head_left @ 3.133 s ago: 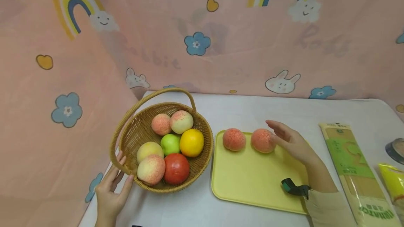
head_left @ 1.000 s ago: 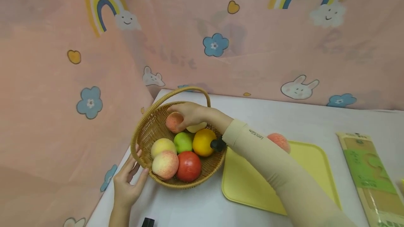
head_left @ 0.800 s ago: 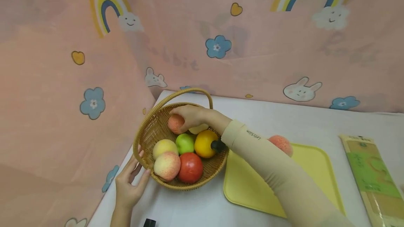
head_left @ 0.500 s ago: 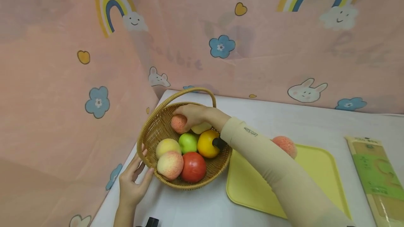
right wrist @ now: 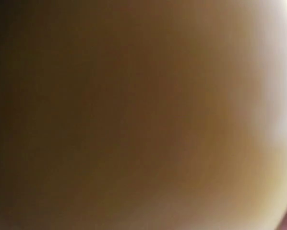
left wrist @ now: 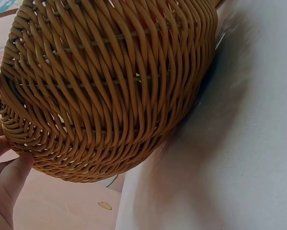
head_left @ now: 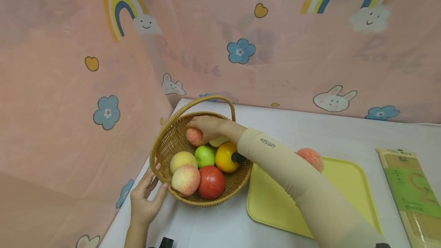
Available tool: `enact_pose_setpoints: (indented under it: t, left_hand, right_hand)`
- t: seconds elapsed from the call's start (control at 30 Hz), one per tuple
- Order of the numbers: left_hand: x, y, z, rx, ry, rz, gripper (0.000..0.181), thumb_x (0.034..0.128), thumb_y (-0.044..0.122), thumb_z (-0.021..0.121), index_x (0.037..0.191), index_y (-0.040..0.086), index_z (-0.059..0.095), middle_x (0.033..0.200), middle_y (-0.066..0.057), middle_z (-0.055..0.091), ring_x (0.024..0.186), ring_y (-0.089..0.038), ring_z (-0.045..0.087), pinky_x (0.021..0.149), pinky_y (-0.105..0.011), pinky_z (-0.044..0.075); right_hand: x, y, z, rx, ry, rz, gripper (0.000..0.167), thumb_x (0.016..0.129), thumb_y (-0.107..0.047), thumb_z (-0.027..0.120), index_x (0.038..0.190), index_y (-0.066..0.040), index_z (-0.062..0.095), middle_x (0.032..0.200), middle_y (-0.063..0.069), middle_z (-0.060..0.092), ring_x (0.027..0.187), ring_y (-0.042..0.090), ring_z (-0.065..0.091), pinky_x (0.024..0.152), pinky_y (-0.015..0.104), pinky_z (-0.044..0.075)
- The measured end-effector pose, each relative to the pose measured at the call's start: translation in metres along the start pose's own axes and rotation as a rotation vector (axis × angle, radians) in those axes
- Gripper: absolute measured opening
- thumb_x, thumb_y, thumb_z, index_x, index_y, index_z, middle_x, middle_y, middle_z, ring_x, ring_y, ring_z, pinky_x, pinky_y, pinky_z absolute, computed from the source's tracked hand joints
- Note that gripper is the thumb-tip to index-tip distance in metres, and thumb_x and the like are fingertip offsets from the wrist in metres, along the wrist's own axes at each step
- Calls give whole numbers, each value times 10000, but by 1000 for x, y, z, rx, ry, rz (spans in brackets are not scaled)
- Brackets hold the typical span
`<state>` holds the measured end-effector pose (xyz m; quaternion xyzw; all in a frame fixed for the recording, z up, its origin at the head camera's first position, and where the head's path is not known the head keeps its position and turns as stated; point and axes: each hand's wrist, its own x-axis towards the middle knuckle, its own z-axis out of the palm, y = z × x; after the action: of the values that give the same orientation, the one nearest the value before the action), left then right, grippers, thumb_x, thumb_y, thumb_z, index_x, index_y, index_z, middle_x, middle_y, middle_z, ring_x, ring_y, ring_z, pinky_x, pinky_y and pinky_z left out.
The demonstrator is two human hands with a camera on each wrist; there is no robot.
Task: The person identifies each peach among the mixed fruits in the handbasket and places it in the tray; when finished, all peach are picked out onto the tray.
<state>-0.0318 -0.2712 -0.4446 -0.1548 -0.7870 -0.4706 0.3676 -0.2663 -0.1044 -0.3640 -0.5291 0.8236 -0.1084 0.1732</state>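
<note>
A wicker basket (head_left: 237, 186) with an arched handle holds several fruits. My left hand (head_left: 146, 198) grips its left rim near the handle's foot, thumb in front. The left wrist view shows thumb and fingertips on the woven wall. Inside the basket, my right hand (head_left: 210, 127) holds a coral peach (head_left: 194, 136) between thumb and fingers, towards the back. A pale peach is partly hidden under that hand. In front lie a green apple (head_left: 205, 156), an orange (head_left: 225, 157), a red fruit (head_left: 211, 182), a yellow peach (head_left: 182, 161) and a pinkish peach (head_left: 186, 180).
Right of the basket lies a yellow tray (head_left: 348, 198), with a coral peach (head_left: 311, 159) at its back edge. My right sleeve (head_left: 289, 175) crosses over the tray and hides part of it. Farther right lies a flat green-and-tan packet (head_left: 410, 186). The right wrist view is a brown-yellow blur.
My right hand has moved from the tray leftward into the basket and onto the coral peach there. Over the last second it barely shifts. My left hand keeps its grip; the head view has turned slightly.
</note>
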Motion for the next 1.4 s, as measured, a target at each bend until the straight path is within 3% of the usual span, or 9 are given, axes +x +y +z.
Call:
enact_pose_setpoints:
  t: [0.27,0.4,0.57,0.73,0.97,1.23,1.4]
  left_hand:
    - [0,0,3,12,5,1,596,612,-262,632,1194,-219,512,1316,-409,425,1278,-139,490,927,-232,493]
    - [0,1,4,14,8,8,613,603,-259,630,1203,-207,516,1312,-395,441,1270,-139,498,925,-231,496]
    - [0,0,5,9,4,12,608,609,-253,633,1205,-203,519,1332,-375,442,1272,-148,499,926,-231,497]
    - [-3,-1,6,14,-2,11,606,608,-259,629,1201,-210,515,1343,-370,433,1285,-146,486,932,-230,492]
    - [-5,0,3,21,2,3,606,605,-262,629,1199,-209,517,1366,-333,438,1279,-135,490,924,-225,494]
    - [-4,0,1,29,-2,20,576,631,-241,634,1193,-221,511,1343,-369,435,1276,-136,494,920,-211,493]
    - [-1,0,-1,42,-6,31,579,632,-232,638,1198,-212,516,1347,-352,445,1277,-130,492,922,-206,491]
  right_hand:
    - [-4,7,2,4,70,-64,592,838,-327,708,1344,-99,502,1312,56,512,1226,193,464,1101,301,401]
    - [-5,9,4,6,133,-55,601,822,-386,706,1320,-119,502,1304,35,497,1183,162,480,1058,271,436]
    - [-8,8,3,82,191,-35,641,781,-422,728,1294,-119,491,1275,50,481,1104,151,519,968,249,501]
    - [-13,4,-2,151,183,-15,668,764,-387,750,1310,-110,482,1272,42,513,1092,143,529,932,246,518]
    - [-24,-4,-12,237,155,-51,685,770,-342,755,1353,-117,474,1304,24,554,1098,145,547,936,250,513]
    - [-53,-17,-22,274,148,-98,669,776,-272,744,1381,-140,490,1398,22,500,1212,157,484,1017,272,471]
    - [-79,-20,-26,314,177,-120,667,763,-277,748,1373,-154,506,1379,-16,522,1163,124,522,981,241,495]
